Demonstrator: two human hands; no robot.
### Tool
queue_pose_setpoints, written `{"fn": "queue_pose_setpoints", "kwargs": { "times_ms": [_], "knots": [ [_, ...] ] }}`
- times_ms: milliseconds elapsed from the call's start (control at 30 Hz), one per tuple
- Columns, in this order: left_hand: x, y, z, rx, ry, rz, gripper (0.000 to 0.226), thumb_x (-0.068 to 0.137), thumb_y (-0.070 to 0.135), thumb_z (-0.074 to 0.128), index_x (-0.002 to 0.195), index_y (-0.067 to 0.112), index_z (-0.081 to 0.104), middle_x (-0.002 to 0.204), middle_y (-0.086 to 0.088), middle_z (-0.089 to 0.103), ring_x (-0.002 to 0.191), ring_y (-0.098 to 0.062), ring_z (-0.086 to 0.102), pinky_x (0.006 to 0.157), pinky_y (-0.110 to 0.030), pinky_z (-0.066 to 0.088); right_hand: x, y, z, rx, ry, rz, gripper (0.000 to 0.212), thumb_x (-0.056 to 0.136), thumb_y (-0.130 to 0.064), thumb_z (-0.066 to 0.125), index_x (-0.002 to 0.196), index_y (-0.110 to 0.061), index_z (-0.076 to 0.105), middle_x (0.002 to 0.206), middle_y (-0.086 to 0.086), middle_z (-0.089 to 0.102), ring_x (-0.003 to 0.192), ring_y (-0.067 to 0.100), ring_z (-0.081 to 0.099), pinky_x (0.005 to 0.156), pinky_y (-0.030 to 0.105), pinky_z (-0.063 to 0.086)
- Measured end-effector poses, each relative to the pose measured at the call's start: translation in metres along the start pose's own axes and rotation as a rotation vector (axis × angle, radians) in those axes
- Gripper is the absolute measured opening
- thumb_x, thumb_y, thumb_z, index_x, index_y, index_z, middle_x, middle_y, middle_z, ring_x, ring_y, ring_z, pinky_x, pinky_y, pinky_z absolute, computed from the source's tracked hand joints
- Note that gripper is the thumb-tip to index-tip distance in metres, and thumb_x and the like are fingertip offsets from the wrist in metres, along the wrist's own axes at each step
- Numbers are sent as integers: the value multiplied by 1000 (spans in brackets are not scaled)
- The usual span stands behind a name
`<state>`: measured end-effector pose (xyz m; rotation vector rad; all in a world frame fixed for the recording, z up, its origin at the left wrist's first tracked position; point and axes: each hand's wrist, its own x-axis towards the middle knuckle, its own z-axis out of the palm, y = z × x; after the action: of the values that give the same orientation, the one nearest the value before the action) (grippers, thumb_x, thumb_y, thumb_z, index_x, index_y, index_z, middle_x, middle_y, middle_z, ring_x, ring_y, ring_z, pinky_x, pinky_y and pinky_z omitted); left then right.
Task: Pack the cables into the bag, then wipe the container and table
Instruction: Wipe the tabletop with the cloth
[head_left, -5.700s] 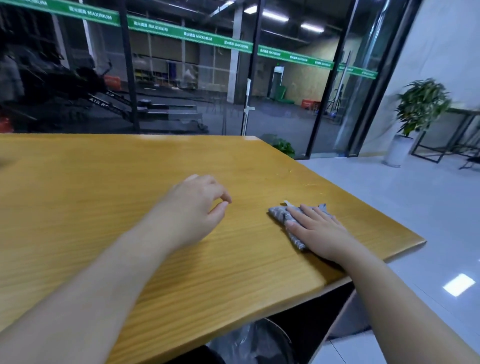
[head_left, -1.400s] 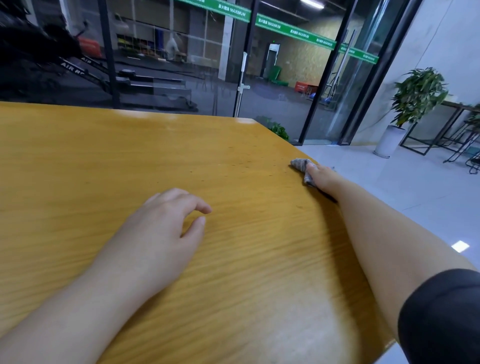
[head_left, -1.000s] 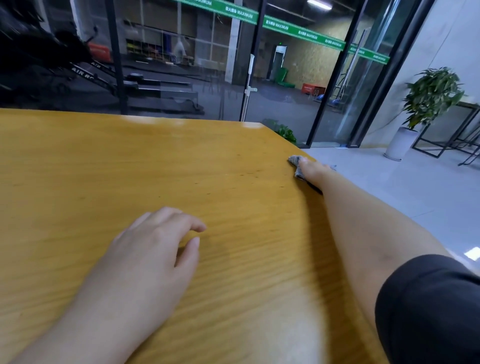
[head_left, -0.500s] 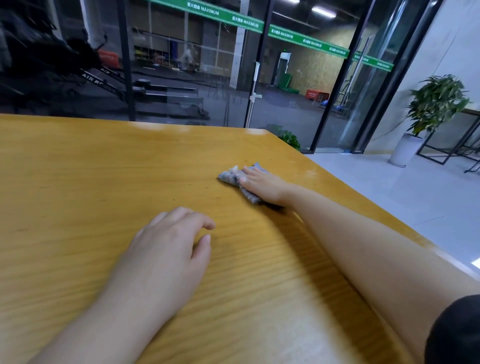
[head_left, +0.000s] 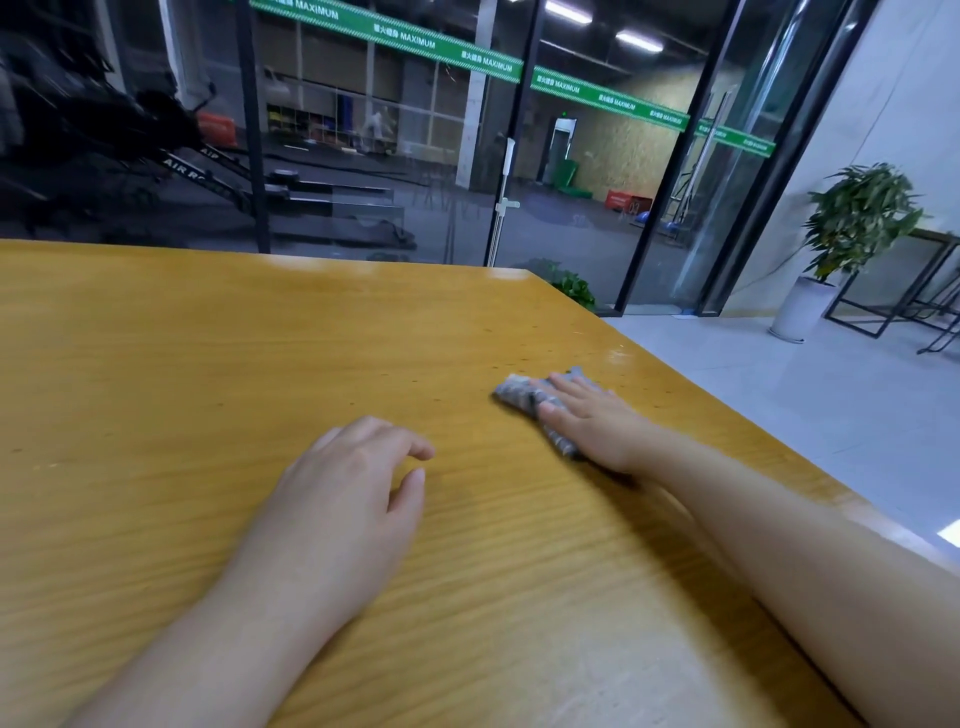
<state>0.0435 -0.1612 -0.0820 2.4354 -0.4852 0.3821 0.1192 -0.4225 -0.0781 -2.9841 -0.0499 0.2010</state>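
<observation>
Left hand: my left hand (head_left: 343, 499) rests on the bench (head_left: 156, 389) near the middle, palm down, fingers loosely curled and holding nothing, thumb lying beside the forefinger.
Right hand: my right hand (head_left: 592, 423) lies flat on the cloth (head_left: 524, 397), fingers straight and pressing it down against the wood.
Cloth: a grey, crumpled rag to the right of the middle of the bench, near the right edge; its left end sticks out past my fingertips and a strip shows below my thumb side.
Bench: yellow wood with a clear grain, a few small dark specks on the far part, a shiny patch near the right edge.
Arms: both forearms bare, reaching in from the near side.
Beyond: glass wall (head_left: 363, 156) with a green banner (head_left: 467, 49) on the far side; a potted plant (head_left: 852, 228) in a white pot stands on the pale floor at far right.
</observation>
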Motion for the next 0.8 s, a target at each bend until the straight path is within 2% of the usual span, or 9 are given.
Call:
{"fn": "queue_pose_setpoints", "kwargs": {
  "times_ms": [67, 133, 233, 333, 433, 467, 533, 600, 800],
  "knots": [
    [0, -1, 0, -12, 13, 0, 22, 91, 30, 47, 109, 35, 59, 113, 20, 52, 111, -5, 45, 94, -25, 37, 14, 26, -6, -23, 19, 144, 53, 102, -45, 13, 152, -29, 7, 161, -4, 5, 148, 18, -3, 117, 44, 1],
    [2, -1, 2, -19, 28, -1, 21, 91, 29, 48, 109, 34, 59, 112, 20, 52, 111, -5, 45, 95, -27, 37, 27, 47, -11, -21, 52, 291, 53, 101, -49, 10, 152, -32, 11, 160, -4, 9, 147, 22, -1, 116, 50, 3],
    [2, 2, 5, -13, 31, 33, 22, 92, 33, 43, 108, 35, 58, 111, 21, 52, 110, -6, 46, 93, -26, 37, 36, 55, -9, -2, 175, 432, 54, 98, -53, 13, 148, -35, 24, 156, 1, 19, 144, 27, 11, 113, 48, 14],
    [1, 1, 6, -25, 30, 50, 21, 92, 32, 46, 108, 35, 59, 110, 22, 52, 109, -4, 46, 94, -27, 37, 35, 48, -6, -4, 274, 424, 52, 98, -49, 25, 142, -21, 36, 148, 9, 32, 137, 29, 26, 106, 44, 27],
    [1, -2, 5, -34, 43, 40, 20, 90, 29, 50, 106, 35, 60, 109, 23, 52, 108, -4, 45, 92, -24, 37, 32, 53, -12, 49, 152, 350, 56, 98, -49, 33, 142, -15, 36, 147, 8, 39, 132, 28, 38, 103, 38, 34],
    [1, -2, 4, -39, 42, 38, 19, 90, 28, 50, 105, 35, 60, 108, 23, 52, 108, -4, 46, 90, -23, 36, 32, 59, -14, 51, 93, 321, 56, 98, -50, 32, 142, -15, 36, 149, 6, 36, 135, 26, 36, 105, 38, 32],
    [0, -3, 2, -44, 36, 27, 19, 89, 27, 52, 104, 34, 61, 107, 22, 53, 106, -4, 46, 83, -18, 31, 31, 70, -14, 18, -5, 268, 60, 99, -53, 24, 147, -17, 30, 155, 3, 24, 144, 23, 19, 115, 42, 20],
    [0, -6, 2, -46, 33, 19, 18, 89, 24, 54, 102, 32, 62, 105, 20, 54, 102, -5, 48, 77, -14, 28, 33, 80, -11, -26, -32, 249, 61, 99, -54, 16, 148, -21, 25, 157, 0, 18, 146, 21, 10, 117, 46, 13],
    [1, -10, 3, -39, -8, 44, 18, 88, 24, 54, 101, 33, 62, 102, 21, 53, 100, -3, 49, 81, -8, 30, 54, 90, -14, -52, 27, 288, 56, 100, -49, 10, 149, -25, 23, 155, 1, 20, 146, 25, 10, 116, 47, 13]
  ]
}}
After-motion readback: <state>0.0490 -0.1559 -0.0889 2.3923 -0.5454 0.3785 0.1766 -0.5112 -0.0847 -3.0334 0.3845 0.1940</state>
